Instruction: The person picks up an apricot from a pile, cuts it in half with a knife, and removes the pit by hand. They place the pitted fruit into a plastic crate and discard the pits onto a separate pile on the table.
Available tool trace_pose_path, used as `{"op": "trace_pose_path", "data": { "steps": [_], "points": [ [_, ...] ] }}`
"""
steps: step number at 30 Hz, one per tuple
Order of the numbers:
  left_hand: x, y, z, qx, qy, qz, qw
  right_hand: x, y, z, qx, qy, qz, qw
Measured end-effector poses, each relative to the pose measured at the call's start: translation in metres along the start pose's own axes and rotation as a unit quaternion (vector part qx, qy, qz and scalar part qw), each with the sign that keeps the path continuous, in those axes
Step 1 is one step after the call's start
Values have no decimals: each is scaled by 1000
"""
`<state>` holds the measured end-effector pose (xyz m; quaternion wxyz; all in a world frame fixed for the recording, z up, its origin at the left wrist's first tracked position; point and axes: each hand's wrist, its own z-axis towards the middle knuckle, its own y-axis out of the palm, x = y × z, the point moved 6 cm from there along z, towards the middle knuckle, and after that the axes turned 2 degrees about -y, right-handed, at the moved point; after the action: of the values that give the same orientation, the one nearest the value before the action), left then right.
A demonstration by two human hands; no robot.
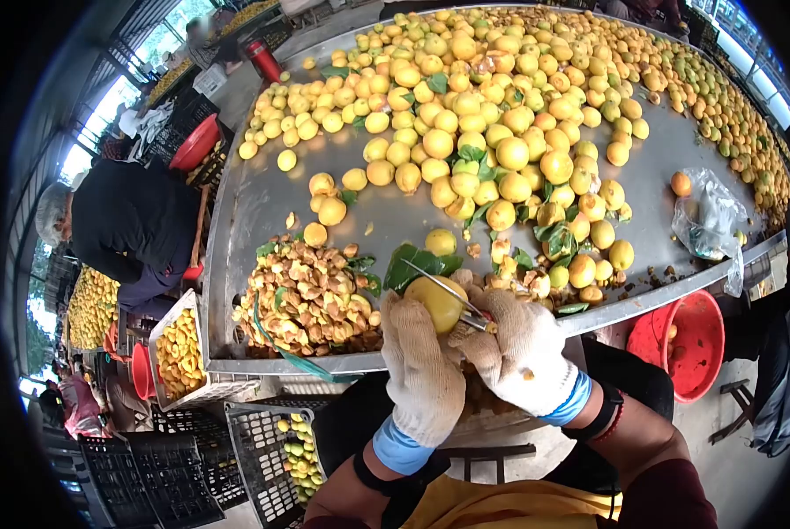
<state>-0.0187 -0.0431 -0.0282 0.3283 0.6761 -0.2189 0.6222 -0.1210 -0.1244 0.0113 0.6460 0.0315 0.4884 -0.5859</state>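
Observation:
Both hands wear cream knitted gloves with blue cuffs and meet at the table's front edge. My left hand (421,366) is closed around a yellow fruit (436,304) with green leaves beside it. In my right hand (514,348) is a thin metal tool (452,291), its shaft lying across the fruit. Left of my hands, a heap of cut fruit pieces (311,295) rests on the metal table (262,194). Many whole yellow fruits (509,150) are piled farther back, with loose leaves among them.
A plastic bag (708,216) lies at the table's right. Below that edge stands a red basin (703,344). Crates (271,458) and a white crate of fruit (180,353) are at lower left. A person in dark clothes (134,216) bends over at the left.

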Motion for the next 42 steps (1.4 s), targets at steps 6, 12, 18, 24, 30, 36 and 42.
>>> {"op": "trace_pose_path", "data": {
  "steps": [6, 12, 18, 24, 30, 36, 42],
  "points": [
    [16, -10, 19, 21, 141, 232, 962, 16, 19, -4, -123, 368, 375, 842],
    [25, 2, 39, -105, 70, 240, 963, 37, 26, -27, -176, 426, 509, 727],
    [-11, 11, 32, -109, -98, -184, 972, 24, 10, -22, -173, 340, 584, 716],
    [4, 18, 45, -217, -139, -454, 853, 25, -26, 12, -140, 346, 464, 804],
    [5, -1, 44, -205, -122, -410, 881, 16, -4, -20, -182, 304, 298, 886],
    [2, -24, 46, -105, 7, 7, 994, 3, -8, -5, -217, 225, 260, 914],
    [9, -22, 43, -52, 79, 121, 988, 6, -4, -26, -215, 396, 376, 810]
  ]
}}
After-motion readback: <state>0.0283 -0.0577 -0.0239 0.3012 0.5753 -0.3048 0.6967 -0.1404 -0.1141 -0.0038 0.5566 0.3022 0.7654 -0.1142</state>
